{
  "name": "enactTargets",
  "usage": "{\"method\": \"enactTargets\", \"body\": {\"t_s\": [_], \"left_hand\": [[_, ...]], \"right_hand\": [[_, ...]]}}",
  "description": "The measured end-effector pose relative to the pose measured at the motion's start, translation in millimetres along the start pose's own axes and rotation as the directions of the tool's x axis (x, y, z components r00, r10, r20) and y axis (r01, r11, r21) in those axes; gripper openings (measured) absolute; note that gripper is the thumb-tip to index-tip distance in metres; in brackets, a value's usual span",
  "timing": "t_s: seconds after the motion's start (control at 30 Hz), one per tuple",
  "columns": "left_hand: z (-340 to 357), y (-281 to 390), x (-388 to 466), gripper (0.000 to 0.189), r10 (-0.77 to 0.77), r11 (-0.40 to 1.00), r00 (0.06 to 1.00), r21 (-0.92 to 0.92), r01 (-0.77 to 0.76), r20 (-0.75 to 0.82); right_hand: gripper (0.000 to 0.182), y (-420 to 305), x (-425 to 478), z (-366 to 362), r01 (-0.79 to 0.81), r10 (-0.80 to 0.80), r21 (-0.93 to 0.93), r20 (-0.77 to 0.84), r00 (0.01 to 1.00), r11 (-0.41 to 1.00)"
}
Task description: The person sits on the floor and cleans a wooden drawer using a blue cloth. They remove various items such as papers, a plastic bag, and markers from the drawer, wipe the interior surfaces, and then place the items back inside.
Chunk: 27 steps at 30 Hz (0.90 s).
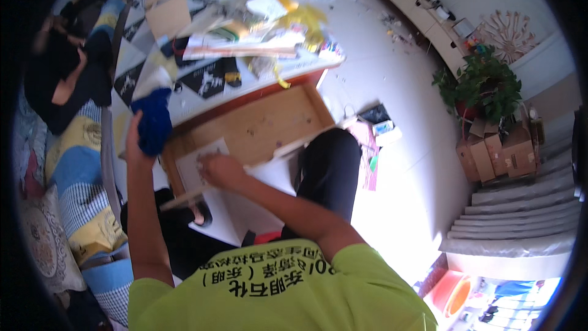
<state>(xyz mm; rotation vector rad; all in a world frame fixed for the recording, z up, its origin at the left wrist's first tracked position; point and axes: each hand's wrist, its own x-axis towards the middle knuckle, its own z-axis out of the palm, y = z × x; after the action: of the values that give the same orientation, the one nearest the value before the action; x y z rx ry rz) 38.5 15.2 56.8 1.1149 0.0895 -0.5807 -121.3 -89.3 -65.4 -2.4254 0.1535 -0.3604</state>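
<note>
My left hand [134, 141] is raised at the table's near left corner and grips a bunched dark blue cloth [155, 122]. An open wooden drawer [257, 131] extends from under the tabletop towards me. Over its left end is my right hand [222, 171], fingers curled at a white sheet [195, 160] lying on the drawer's bottom. Blur hides whether those fingers pinch the sheet or only touch it. A few small dark specks lie on the drawer's bare bottom.
The patterned table [202, 80] bears papers, a cardboard piece [168, 16] and yellow plastic bags [305, 20]. A person in black [59, 73] sits on the sofa [82, 170] at left. Right of my knee, a pink bag [365, 147] lies on the floor. Cardboard boxes [498, 151] stand farther right.
</note>
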Motion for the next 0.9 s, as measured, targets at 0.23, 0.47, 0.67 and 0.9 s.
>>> {"method": "enactTargets", "body": {"t_s": [0.23, 0.47, 0.67, 0.9], "left_hand": [[-5, -36, 27, 0.045, -0.061, 0.993, 0.968, -0.088, 0.085, 0.244], [7, -37, 17, 0.041, -0.098, 0.987, 0.953, -0.098, 0.131, 0.287], [4, -29, 16, 0.04, -0.095, 0.979, 0.939, -0.142, 0.149, 0.331], [12, -2, -8, 0.041, -0.084, 0.982, 0.949, -0.137, 0.13, 0.305]], "right_hand": [[0.014, -5, -24, -15, 0.1, -0.102, -0.176, 0.002, 0.995, 0.979], [0.011, -4, -25, -11, 0.127, -0.142, -0.276, -0.035, 0.989, 0.953], [0.012, -6, -23, -11, 0.133, -0.155, -0.29, -0.052, 0.987, 0.948], [0.015, -4, -19, -7, 0.085, -0.093, -0.264, -0.015, 0.996, 0.961]]}}
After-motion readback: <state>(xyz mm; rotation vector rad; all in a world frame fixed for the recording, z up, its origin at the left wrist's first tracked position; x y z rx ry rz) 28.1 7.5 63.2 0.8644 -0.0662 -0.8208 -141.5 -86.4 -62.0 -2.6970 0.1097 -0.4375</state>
